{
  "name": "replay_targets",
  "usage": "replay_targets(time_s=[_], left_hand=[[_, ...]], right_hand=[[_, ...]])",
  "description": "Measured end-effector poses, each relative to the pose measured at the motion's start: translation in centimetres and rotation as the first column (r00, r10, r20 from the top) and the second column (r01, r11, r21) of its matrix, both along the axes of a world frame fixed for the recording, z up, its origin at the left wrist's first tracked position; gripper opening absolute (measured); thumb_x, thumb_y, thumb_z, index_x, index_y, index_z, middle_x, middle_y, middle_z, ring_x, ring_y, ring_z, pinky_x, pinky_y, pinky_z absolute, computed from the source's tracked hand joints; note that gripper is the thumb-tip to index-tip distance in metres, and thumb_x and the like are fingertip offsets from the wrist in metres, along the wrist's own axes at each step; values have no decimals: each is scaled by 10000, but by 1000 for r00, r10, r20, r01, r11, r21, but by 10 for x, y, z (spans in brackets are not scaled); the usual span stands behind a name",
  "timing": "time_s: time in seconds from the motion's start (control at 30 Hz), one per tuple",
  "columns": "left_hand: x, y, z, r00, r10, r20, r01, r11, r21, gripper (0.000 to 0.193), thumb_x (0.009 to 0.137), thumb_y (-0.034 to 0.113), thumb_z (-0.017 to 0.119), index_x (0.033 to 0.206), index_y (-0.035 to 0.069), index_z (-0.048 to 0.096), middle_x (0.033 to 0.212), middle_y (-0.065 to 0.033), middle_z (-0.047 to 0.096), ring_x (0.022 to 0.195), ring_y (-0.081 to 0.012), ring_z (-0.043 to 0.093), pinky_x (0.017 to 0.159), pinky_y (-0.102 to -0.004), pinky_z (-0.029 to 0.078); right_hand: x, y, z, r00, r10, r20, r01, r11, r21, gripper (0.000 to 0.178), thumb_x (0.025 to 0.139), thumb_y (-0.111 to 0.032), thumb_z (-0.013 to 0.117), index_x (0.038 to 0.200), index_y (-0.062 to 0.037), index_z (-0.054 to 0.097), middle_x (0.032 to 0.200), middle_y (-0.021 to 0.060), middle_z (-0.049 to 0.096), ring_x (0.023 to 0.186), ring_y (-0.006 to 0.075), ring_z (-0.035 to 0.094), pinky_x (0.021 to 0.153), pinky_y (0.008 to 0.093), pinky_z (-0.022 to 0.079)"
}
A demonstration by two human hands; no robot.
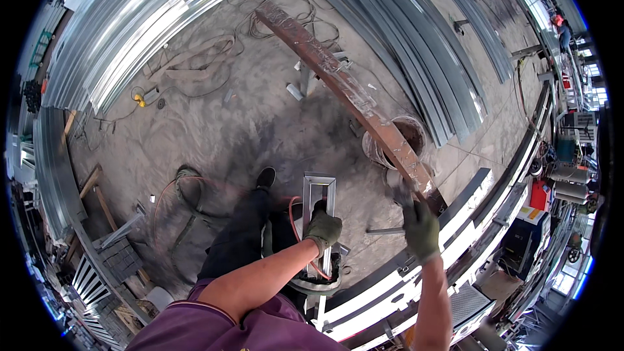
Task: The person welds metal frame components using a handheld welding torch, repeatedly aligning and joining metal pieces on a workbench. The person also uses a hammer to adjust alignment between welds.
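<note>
My gloved left hand [323, 229] is closed around one side of a narrow rectangular metal frame [310, 190], which stands out in front of my legs. A red hose [292, 211] curves beside it. My gloved right hand [421, 231] is out to the right, by the near end of a rusty steel beam [351, 94]. Its fingers are curled, and a blurred greyish shape lies just ahead of them; what it is cannot be made out. To the left of that hand, a short grey bar [385, 231] juts out.
A round bucket [415, 131] sits under the beam. Long grey metal profiles [403, 45] lie on the floor beyond, with shiny sheets [140, 32] at far left. Hoses [188, 185] coil by my left foot. White-topped rails [390, 302] run along the right. Another person [563, 31] is far right.
</note>
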State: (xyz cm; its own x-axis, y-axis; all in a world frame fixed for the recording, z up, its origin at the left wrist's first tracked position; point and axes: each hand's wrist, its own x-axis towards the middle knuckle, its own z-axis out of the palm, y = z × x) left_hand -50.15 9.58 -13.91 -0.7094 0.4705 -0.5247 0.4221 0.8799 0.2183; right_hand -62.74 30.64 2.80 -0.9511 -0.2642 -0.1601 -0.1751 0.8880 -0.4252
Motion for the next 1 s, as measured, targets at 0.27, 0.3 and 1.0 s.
replay_targets(time_s=[0.27,0.3,1.0], left_hand=[[7,-3,-1,971,-209,-117,206,978,-36,325,877,360,846,875,37,820,794,-132,796,700,-284,753,618,-581,537],[6,-2,0,980,-173,-99,175,985,5,324,868,363,852,880,40,824,809,-135,800,709,-281,756,619,-577,540],[15,6,-3,909,381,172,-403,907,119,251,946,197,732,1132,29,751,972,-142,789,835,-345,761,867,-666,498]], right_hand=[[-145,-138,11,942,228,246,-245,969,41,453,1105,-430,502,1061,-50,744,921,278,750,891,441,762,788,546,589],[-140,-135,-14,889,315,332,-371,921,120,471,1109,-435,488,1088,-41,745,939,286,753,926,439,764,808,539,593],[-97,-155,5,906,176,385,-280,931,233,540,1117,-492,472,1136,-31,753,959,201,787,899,389,765,815,501,589]])
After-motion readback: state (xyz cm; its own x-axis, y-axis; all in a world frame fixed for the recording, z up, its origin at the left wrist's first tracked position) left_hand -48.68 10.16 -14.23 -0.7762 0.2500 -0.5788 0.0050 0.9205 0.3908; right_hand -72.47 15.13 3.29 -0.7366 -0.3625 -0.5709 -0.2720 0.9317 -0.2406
